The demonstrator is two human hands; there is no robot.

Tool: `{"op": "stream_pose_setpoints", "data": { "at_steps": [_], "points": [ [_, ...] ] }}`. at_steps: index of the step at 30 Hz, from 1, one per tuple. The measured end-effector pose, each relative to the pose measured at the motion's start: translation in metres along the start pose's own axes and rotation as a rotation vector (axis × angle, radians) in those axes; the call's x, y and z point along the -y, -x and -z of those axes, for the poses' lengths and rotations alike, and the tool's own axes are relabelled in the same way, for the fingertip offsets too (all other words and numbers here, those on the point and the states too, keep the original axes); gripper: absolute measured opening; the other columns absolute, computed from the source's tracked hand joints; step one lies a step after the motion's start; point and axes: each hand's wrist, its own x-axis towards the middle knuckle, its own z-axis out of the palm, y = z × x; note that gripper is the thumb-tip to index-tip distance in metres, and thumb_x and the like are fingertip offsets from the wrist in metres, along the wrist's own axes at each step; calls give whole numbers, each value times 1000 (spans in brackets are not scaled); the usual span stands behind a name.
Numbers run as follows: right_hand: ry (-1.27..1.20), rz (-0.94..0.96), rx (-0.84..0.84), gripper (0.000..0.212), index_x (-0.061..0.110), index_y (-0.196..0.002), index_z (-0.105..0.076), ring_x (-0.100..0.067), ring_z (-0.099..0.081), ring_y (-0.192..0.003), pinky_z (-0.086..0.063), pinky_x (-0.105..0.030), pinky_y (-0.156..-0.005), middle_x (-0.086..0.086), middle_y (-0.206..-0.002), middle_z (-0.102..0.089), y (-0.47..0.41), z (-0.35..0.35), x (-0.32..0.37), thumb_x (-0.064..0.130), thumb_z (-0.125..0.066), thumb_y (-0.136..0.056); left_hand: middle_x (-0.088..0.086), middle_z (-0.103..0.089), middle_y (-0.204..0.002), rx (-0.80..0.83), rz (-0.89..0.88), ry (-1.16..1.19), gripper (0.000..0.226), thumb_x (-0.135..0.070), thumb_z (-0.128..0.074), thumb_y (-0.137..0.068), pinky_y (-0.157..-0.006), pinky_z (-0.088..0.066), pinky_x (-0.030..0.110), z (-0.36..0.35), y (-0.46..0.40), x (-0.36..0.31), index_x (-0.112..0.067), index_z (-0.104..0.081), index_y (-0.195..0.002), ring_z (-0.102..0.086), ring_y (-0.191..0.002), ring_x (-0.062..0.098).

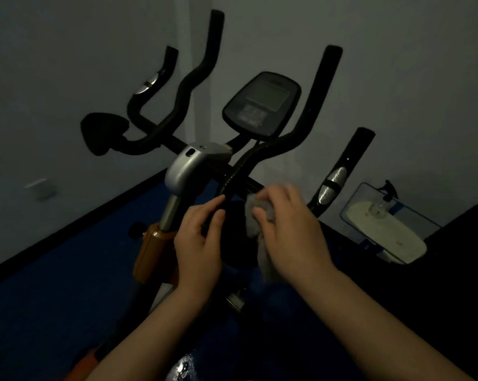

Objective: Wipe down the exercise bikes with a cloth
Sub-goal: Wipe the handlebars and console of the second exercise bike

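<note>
An exercise bike [194, 166] with black handlebars, a silver stem cover and an orange frame stands before me in dim light. Its console [261, 101] tilts up at the centre. My left hand [198, 237] grips the lower part of the inner right handlebar tube [232, 177]. My right hand [287, 224] holds a crumpled grey cloth [255, 224] against the black elbow pad just right of that tube. Part of the cloth hangs down below my palm.
A clear tray [353, 199] on the floor at the right holds a pale pad and a spray bottle [383, 202]. White walls meet a blue floor [54, 284] along a black skirting. A small white box [41, 188] sits low on the left wall.
</note>
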Motion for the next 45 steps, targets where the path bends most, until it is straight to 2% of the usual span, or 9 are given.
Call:
{"op": "stream_pose_setpoints", "data": {
  "at_steps": [7, 13, 17, 27, 32, 36, 38, 41, 45],
  "points": [
    [-9, 405, 305, 15, 26, -93, -70, -15, -51, -94, -42, -31, -77, 6, -97, -60, 8, -8, -12, 25, -70, -79, -6, -74, -92, -132, 322, 335, 32, -16, -38, -100, -75, -53, 18, 5, 10, -10, -16, -69, -99, -68, -90, 10],
    [-92, 437, 317, 19, 22, -98, -71, -16, -54, -90, -51, -36, -72, 1, -97, -58, -22, -9, -2, 20, -71, -79, -2, -73, -94, -132, 284, 354, 35, -16, -35, -100, -75, -52, 17, 2, 17, -13, -16, -70, -99, -68, -91, 9],
    [27, 661, 653, 18, 36, -96, -67, -10, -50, -93, -48, -36, -75, 13, -100, -58, -12, 4, -16, 34, -67, -78, -11, -73, -96, -87, 252, 335, 36, -18, -34, -102, -72, -50, 12, 5, 22, -14, -28, -68, -100, -67, -90, 5],
    [-78, 519, 486, 17, 32, -99, -63, -5, -47, -90, -40, -27, -78, 13, -95, -55, 7, 22, -18, 39, -56, -85, -13, -65, -98, -93, 195, 121, 21, -32, -45, -93, -75, -50, 19, -8, 14, -19, -33, -61, -106, -63, -93, 5],
    [-215, 132, 47, 15, 29, -104, -65, 1, -54, -91, -37, -6, -80, 8, -101, -60, -36, 55, -57, 32, -56, -91, -18, -60, -98, -54, -58, -225, 19, -29, -46, -91, -82, -45, 28, -23, -28, -31, -30, -62, -102, -56, -95, 4],
    [194, 227, 343, 35, 28, -132, -49, -6, -52, -103, -27, -24, -100, 11, -114, -60, -26, 38, -85, 30, -32, -101, -6, -64, -94, -68, -108, -596, 17, -23, -48, -92, -68, -45, 32, -35, -34, -25, -22, -63, -99, -56, -84, 13],
    [247, 291, 402, 40, 20, -137, -44, -13, -57, -96, -37, -29, -91, 6, -112, -62, -23, 34, -91, 28, -38, -99, -3, -65, -95, -61, -158, -737, 19, -24, -46, -92, -62, -46, 33, -37, -31, -21, -21, -64, -98, -57, -81, 15],
    [371, 330, 460, 29, 21, -124, -50, -19, -60, -84, -36, -29, -65, 0, -107, -63, -46, 19, -85, 30, -38, -99, -2, -64, -102, -58, -184, -768, 22, -25, -44, -91, -62, -46, 34, -38, -32, -17, -20, -63, -100, -57, -83, 16],
    [128, 98, 536, 18, 18, -97, -49, -25, -58, -88, -33, -31, -64, -3, -98, -58, -80, -14, -55, 30, -37, -99, -2, -64, -104, -84, -179, -741, 22, -25, -44, -92, -62, -45, 33, -38, -31, -17, -20, -63, -102, -56, -84, 14]
  ]
}}
